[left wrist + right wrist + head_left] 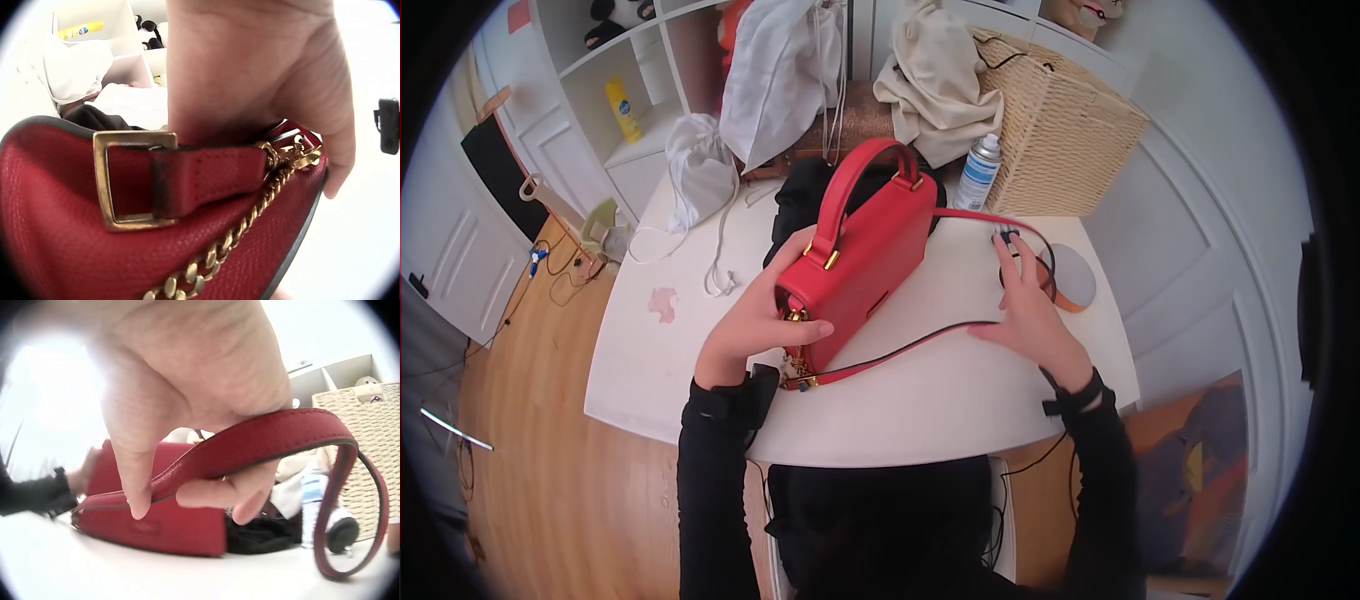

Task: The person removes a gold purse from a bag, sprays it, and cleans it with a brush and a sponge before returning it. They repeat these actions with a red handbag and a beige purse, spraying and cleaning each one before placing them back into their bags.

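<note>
A red handbag with a top handle stands on the white table, angled away from me. My left hand holds its near end, fingers on the far side and thumb along the front. Close by that hand, the left wrist view shows a gold buckle and a gold chain on the bag's end. At the right, my right hand grips the red shoulder strap, thumb on one side and curled fingers on the other. The strap's far part loops down toward the table.
Behind the bag lies black cloth. A spray can stands beside a woven basket at the back right. White drawstring pouches and a cream cloth bag sit along the back. A round pale disc lies near the right edge.
</note>
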A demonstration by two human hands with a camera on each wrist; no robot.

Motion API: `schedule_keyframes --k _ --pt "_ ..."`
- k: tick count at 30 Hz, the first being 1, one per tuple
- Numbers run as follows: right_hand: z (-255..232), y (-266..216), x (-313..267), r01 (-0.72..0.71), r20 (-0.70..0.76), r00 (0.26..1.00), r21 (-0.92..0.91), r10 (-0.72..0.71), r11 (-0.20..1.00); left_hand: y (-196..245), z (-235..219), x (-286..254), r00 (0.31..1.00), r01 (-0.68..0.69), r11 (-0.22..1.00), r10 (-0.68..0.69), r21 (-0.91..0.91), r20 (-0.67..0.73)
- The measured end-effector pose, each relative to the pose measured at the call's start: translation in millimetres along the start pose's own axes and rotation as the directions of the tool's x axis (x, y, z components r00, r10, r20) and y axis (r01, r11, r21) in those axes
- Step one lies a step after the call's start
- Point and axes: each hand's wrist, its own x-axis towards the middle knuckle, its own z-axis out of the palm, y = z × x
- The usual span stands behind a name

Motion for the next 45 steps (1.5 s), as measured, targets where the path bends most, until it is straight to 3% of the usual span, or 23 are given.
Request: schedule_keyframes --k 4,7,10,13,14,16,19,22,25,27,29,32,35,38,40,42,45 --pt "-5 2 12 -0.029 -0.008 1.000 -0.196 0.028 0.980 1 -1 -1 1.000 0.004 0.999 -0.004 -0.035 -0.004" --pt "-11 2 22 0.205 -0.051 0.969 -0.382 -0.242 0.901 1 2 -1 1.000 0.010 0.999 -0.010 -0.039 -0.002" --pt "-23 -7 43 0.343 -0.089 0.847 -0.662 -0.524 0.666 0 0 0 1.000 -0.008 1.000 0.008 -0.028 0.013" --pt "-14 19 74 0.387 -0.140 0.838 -0.529 -0.528 0.755 0 -2 -2 1.000 -0.017 1.000 0.018 -0.026 0.024" --pt "-9 30 78 0.326 -0.046 0.922 -0.441 -0.384 0.836 0 -2 -2 0.999 -0.024 1.000 0.024 -0.013 0.030" --pt "-11 48 95 0.154 0.179 0.978 -0.299 -0.104 0.942 1 -2 0 0.999 -0.034 0.999 0.034 -0.013 0.023" --pt "-25 40 97 0.275 0.157 0.960 -0.406 -0.230 0.871 -2 -4 -1 0.999 -0.043 0.999 0.042 0.005 0.022" --pt "-64 -7 84 0.283 0.115 0.959 -0.373 -0.259 0.883 1 1 1 0.998 -0.057 0.998 0.057 -0.026 -0.015" --pt "-82 -47 71 0.435 -0.030 0.891 -0.232 -0.454 0.870 4 7 2 0.997 -0.069 0.995 0.072 0.068 -0.037" --pt "-82 -61 70 0.362 -0.034 0.932 0.051 -0.360 0.931 3 8 2 0.998 -0.054 0.994 0.056 0.099 -0.025" --pt "-75 -64 72 0.332 -0.041 0.941 0.294 -0.335 0.896 4 10 0 0.999 -0.003 0.999 0.005 0.054 -0.039" --pt "-65 -67 73 0.257 -0.066 0.966 0.367 -0.250 0.894 5 13 -3 0.993 0.030 0.999 -0.028 0.015 -0.118" --pt "-52 -67 72 0.222 -0.110 0.974 0.635 -0.198 0.740 12 19 -2 0.971 0.064 0.998 -0.065 -0.012 -0.229" --pt "-76 -95 64 0.084 0.045 0.991 0.517 -0.125 0.852 10 18 -3 0.946 0.100 0.994 -0.081 0.045 -0.314" --pt "-81 -105 68 0.256 -0.052 0.966 0.262 -0.252 0.930 10 19 -3 0.934 0.128 0.989 -0.096 0.071 -0.344" --pt "-85 -110 81 0.425 -0.132 0.897 -0.007 -0.422 0.905 23 22 -3 0.927 0.166 0.984 -0.134 0.063 -0.350" --pt "-87 -110 113 0.417 -0.290 0.860 -0.076 -0.420 0.906 30 22 -5 0.957 0.155 0.967 -0.097 0.202 -0.272"
